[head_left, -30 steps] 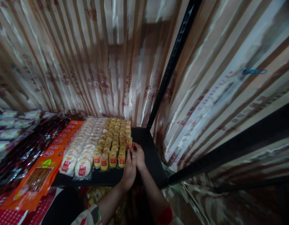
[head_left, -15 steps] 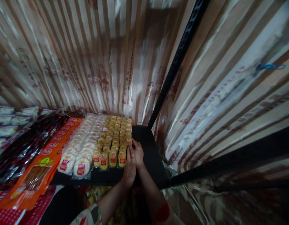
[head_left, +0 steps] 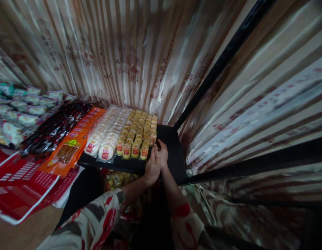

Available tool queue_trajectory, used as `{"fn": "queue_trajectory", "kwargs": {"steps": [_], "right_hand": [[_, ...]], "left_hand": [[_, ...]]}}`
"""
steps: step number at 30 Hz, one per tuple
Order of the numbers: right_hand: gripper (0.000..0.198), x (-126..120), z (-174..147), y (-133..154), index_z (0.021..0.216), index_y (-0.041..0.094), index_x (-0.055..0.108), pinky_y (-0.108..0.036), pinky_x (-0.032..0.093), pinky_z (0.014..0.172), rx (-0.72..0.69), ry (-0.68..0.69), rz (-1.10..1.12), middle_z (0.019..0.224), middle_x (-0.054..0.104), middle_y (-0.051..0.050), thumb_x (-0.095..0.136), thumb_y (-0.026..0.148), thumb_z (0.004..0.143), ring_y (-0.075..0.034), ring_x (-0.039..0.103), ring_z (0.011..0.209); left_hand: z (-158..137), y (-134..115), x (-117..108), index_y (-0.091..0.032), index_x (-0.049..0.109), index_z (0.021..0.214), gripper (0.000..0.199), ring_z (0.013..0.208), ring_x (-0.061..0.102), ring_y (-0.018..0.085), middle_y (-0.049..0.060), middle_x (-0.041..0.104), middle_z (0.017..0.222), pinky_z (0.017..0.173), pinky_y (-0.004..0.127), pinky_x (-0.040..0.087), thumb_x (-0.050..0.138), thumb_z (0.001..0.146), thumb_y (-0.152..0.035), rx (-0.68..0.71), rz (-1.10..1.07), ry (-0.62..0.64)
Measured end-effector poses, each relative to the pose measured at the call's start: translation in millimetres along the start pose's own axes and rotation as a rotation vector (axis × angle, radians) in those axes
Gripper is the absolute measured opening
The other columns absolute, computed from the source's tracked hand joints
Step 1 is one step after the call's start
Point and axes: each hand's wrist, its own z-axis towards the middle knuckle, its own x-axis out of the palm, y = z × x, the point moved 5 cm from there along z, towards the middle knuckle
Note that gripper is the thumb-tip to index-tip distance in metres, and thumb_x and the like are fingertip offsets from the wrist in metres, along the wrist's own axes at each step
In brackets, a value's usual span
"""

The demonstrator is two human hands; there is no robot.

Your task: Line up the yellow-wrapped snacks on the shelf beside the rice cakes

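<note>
- Your left sleeve (head_left: 98,218) was off-white, patterned with red and dark grey leaf-like patches.
- Your right sleeve (head_left: 187,225) carried red shapes on the same pale ground.
- The small packets (head_left: 135,148) before you were yellow, with orange-red labels.
- You had white round packs (head_left: 106,152) in clear wrapping, their labels red.
- The long pouches (head_left: 84,126) were bright orange, marked with a line of roundels and a yellow-green patch.
- Beside them, your glossy packs (head_left: 56,126) were near-black, flecked dark red.
- Your shelf (head_left: 176,149) was plain black.
- Your basket (head_left: 27,180) was red, white-edged, with a lattice pattern.
- The sheeting (head_left: 140,52) showed beige and brown stripes, with reddish-brown print.
</note>
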Motion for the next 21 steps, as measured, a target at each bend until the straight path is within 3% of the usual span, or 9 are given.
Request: {"fn": "queue_trajectory", "kwargs": {"steps": [7,11,14,18,21], "right_hand": [[0.039,-17.8,-85.7,9.4,0.104,0.013,0.06,-0.033,0.045,0.082,0.001,-0.134,0.11,0.103,0.061,-0.012,0.038,0.037,0.081,-0.02,0.058,0.093],[0.033,-10.9,-140.5,5.9,0.104,0.019,0.06,-0.033,0.044,0.087,-0.114,-0.046,0.172,0.101,0.062,-0.008,0.037,0.029,0.083,-0.019,0.057,0.094],[0.031,8.9,-170.7,-6.5,0.097,0.022,0.064,-0.035,0.043,0.088,-0.094,0.15,0.081,0.097,0.065,-0.007,0.038,0.023,0.08,-0.02,0.058,0.093],[0.03,46.0,-201.5,-23.2,0.094,0.021,0.067,-0.034,0.044,0.086,-0.005,0.533,-0.13,0.094,0.069,-0.008,0.046,0.014,0.075,-0.022,0.062,0.091],[0.037,67.2,-219.8,-26.0,0.104,0.019,0.065,-0.032,0.042,0.089,-0.048,0.789,-0.211,0.106,0.067,-0.009,0.044,0.009,0.075,-0.021,0.06,0.1]], "left_hand": [[-67.8,24.5,-22.1,-0.016,0.038,0.133,0.049,0.125,0.042,0.019,0.007,0.045,0.136,0.107,0.032,0.031,0.033,0.087,-0.033,0.213,0.011,0.088],[-109.1,50.0,-47.3,-0.018,0.037,0.134,0.051,0.124,0.043,0.019,0.006,0.045,0.136,0.105,0.032,0.032,0.038,0.086,-0.036,0.242,-0.002,0.228],[-122.4,75.5,-69.6,-0.016,0.043,0.129,0.046,0.119,0.048,0.018,0.009,0.051,0.13,0.103,0.031,0.035,0.031,0.089,-0.035,0.195,0.072,0.244],[-116.8,121.1,-92.1,-0.016,0.057,0.111,0.037,0.108,0.055,0.018,0.009,0.061,0.114,0.097,0.029,0.038,0.031,0.085,-0.022,-0.019,0.497,0.232],[-108.4,149.8,-104.0,-0.017,0.058,0.111,0.036,0.109,0.054,0.019,0.008,0.061,0.115,0.096,0.029,0.037,0.04,0.08,-0.018,-0.157,0.7,0.239]]}}
